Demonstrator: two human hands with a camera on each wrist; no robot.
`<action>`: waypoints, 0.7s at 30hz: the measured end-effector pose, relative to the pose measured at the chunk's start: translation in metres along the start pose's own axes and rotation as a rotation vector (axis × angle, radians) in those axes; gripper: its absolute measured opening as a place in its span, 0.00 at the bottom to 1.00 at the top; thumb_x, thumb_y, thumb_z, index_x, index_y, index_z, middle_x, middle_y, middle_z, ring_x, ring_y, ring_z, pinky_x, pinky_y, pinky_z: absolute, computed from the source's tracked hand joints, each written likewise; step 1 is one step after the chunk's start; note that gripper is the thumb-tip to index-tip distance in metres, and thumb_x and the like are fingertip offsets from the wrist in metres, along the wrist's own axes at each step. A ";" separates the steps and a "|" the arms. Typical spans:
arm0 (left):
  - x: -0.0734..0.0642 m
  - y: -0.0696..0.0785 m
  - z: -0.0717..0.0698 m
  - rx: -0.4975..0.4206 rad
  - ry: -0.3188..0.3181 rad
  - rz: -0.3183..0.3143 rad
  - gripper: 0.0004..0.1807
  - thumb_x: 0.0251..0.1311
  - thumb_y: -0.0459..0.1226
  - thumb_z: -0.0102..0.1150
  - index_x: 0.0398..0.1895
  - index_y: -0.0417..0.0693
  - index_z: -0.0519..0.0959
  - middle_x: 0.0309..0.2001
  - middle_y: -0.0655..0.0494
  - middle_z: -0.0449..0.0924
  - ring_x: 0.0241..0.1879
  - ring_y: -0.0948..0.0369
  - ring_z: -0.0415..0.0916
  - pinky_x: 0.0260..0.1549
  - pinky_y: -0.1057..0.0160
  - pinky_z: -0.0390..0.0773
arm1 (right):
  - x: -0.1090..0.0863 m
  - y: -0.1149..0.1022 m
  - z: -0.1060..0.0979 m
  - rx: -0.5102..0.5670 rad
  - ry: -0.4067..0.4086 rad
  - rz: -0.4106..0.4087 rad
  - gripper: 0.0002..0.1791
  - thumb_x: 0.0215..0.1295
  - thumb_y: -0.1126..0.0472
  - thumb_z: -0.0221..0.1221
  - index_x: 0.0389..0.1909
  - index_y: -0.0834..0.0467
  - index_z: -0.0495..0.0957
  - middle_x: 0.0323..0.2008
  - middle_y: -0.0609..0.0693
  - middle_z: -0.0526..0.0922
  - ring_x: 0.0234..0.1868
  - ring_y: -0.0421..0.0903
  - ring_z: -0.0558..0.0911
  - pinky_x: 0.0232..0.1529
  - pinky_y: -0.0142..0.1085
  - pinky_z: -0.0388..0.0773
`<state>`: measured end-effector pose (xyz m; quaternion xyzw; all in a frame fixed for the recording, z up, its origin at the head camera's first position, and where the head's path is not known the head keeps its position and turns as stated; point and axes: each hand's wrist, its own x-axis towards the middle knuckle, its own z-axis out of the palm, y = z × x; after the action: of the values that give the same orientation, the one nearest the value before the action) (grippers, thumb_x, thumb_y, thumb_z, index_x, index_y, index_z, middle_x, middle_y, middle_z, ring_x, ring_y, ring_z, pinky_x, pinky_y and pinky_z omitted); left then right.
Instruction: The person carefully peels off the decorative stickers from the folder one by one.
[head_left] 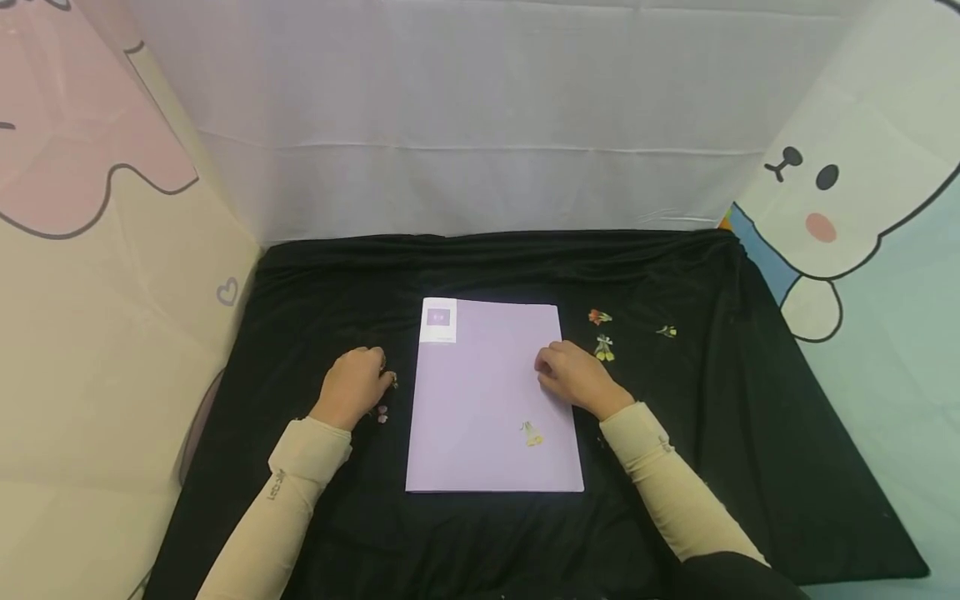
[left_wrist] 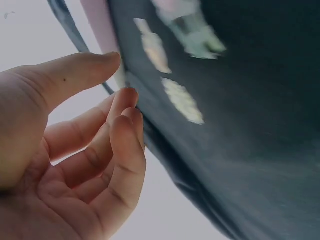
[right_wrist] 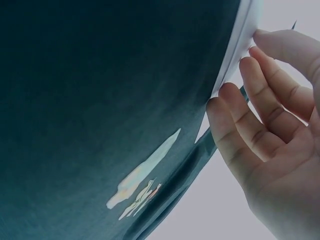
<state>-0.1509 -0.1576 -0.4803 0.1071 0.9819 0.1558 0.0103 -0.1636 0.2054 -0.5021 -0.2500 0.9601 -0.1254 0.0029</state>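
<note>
A lilac folder (head_left: 480,392) with a white label in its upper left corner lies flat, a pale yellow flat flower piece (head_left: 532,434) on its lower right part. My left hand (head_left: 351,386) is left of the folder, among small flower pieces (head_left: 382,414). In the left wrist view its fingers are loosely bent, with a gap to the thumb and nothing between. My right hand (head_left: 577,377) is over the folder's right edge, fingers loosely bent; no held thing shows. In the right wrist view its fingertips (right_wrist: 231,91) appear beside the folder edge; contact is unclear.
A black cloth (head_left: 465,542) covers the table. Right of the folder lie a red flower piece (head_left: 598,317), a yellow-and-white one (head_left: 603,348) and a small yellow one (head_left: 667,332). A white curtain (head_left: 480,108) hangs behind, with cartoon-printed sheets at both sides.
</note>
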 end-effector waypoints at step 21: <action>0.002 0.111 0.029 0.114 -0.124 0.319 0.10 0.57 0.37 0.69 0.28 0.38 0.81 0.24 0.48 0.75 0.22 0.55 0.72 0.23 0.56 0.76 | 0.000 0.002 0.001 0.012 -0.006 -0.012 0.05 0.62 0.64 0.67 0.37 0.58 0.82 0.34 0.49 0.81 0.40 0.48 0.79 0.44 0.42 0.78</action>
<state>-0.1281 -0.0454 -0.4737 0.2711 0.9572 0.0928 0.0401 -0.1643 0.2069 -0.5031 -0.2560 0.9578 -0.1307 0.0064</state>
